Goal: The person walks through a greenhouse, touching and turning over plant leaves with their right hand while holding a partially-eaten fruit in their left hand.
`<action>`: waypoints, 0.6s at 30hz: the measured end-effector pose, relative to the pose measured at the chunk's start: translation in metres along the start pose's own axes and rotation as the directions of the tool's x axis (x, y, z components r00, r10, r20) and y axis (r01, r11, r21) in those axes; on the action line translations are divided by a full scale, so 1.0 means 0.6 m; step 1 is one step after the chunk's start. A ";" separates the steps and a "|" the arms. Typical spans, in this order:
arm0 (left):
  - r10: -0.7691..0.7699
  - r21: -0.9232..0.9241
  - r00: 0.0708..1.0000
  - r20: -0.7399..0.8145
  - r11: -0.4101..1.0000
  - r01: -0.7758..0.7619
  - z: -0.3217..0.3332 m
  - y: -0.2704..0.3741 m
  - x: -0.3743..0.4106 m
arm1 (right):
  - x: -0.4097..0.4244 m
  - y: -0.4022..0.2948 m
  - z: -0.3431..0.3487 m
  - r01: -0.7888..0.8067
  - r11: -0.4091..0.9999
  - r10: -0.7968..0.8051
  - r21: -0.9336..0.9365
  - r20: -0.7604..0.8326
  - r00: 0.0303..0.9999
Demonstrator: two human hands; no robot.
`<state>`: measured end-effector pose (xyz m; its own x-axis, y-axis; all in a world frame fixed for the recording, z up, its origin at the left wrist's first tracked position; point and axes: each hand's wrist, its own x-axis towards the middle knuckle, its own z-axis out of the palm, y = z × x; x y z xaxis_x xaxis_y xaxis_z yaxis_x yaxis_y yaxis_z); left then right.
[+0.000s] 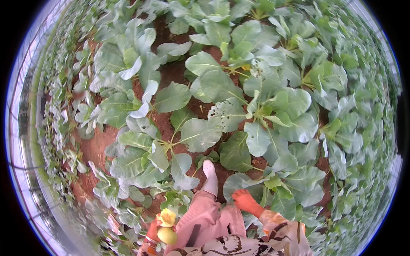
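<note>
My left hand (153,231), low and left of my legs, is closed on a pale yellow-green bundle (167,236). The bundle has a crumpled yellow top and a smooth, rounded lower part; I cannot tell exactly what it is. At the right of my legs, my right hand (243,199) has curled fingers over a broad leaf of a cabbage-like plant (235,184). Whether those fingers grip anything is not visible. Ahead of my boot, a leaf riddled with small holes (226,114) belongs to another broad-leaved plant (261,112).
One light-coloured boot (209,176) stands on reddish soil between plants. Dense leafy plants (128,160) spread on both sides and ahead. Bare reddish soil (99,144) shows at left. A curved frame of thin bars (16,166) runs along the far left edge.
</note>
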<state>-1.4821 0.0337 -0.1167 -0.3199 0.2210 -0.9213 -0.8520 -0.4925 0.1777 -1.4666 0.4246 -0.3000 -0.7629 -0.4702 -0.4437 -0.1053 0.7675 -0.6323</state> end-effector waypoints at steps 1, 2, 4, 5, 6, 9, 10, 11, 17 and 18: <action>0.009 -0.035 1.000 -0.001 0.999 -0.009 -0.009 -0.004 -0.005 | -0.018 0.007 -0.019 -0.005 0.999 0.006 0.036 -0.028 1.000; 0.028 -0.060 1.000 0.009 0.998 -0.027 -0.022 0.000 -0.004 | -0.035 0.020 -0.024 -0.010 1.000 0.010 0.021 -0.028 1.000; 0.053 -0.099 0.998 0.018 0.994 -0.051 -0.014 0.017 -0.006 | -0.078 0.032 -0.029 -0.070 0.997 0.070 -0.012 -0.003 0.998; 0.059 -0.130 0.998 -0.006 0.990 -0.059 -0.016 0.022 -0.012 | -0.096 0.032 -0.032 -0.112 0.993 0.113 -0.028 0.027 0.993; 0.059 -0.161 0.998 -0.027 0.985 -0.063 -0.021 0.026 -0.018 | -0.113 0.034 -0.029 -0.131 0.991 0.132 -0.018 0.040 0.990; 0.090 -0.238 0.995 -0.049 0.966 -0.099 -0.038 0.043 -0.031 | -0.149 0.042 -0.007 -0.195 0.981 0.196 -0.022 0.092 0.976; 0.110 -0.241 0.992 -0.066 0.963 -0.123 -0.049 0.046 -0.032 | -0.160 0.044 0.002 -0.224 0.974 0.228 -0.044 0.121 0.966; 0.139 -0.245 0.986 -0.089 0.957 -0.157 -0.054 0.046 -0.036 | -0.162 0.041 0.005 -0.242 0.968 0.250 -0.065 0.150 0.957; 0.195 -0.327 0.977 -0.089 0.920 -0.214 -0.030 0.073 -0.078 | -0.179 0.055 0.049 -0.297 0.946 0.322 -0.126 0.288 0.902; 0.202 -0.334 0.975 -0.091 0.916 -0.221 -0.040 0.068 -0.085 | -0.155 0.021 0.007 -0.331 0.935 0.354 -0.126 0.374 0.857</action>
<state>-1.4909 -0.0179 -0.0709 -0.4460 0.0392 -0.8942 -0.5715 -0.7813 0.2509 -1.3942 0.4761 -0.2693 -0.4530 -0.2945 -0.8415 0.0732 0.9284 -0.3643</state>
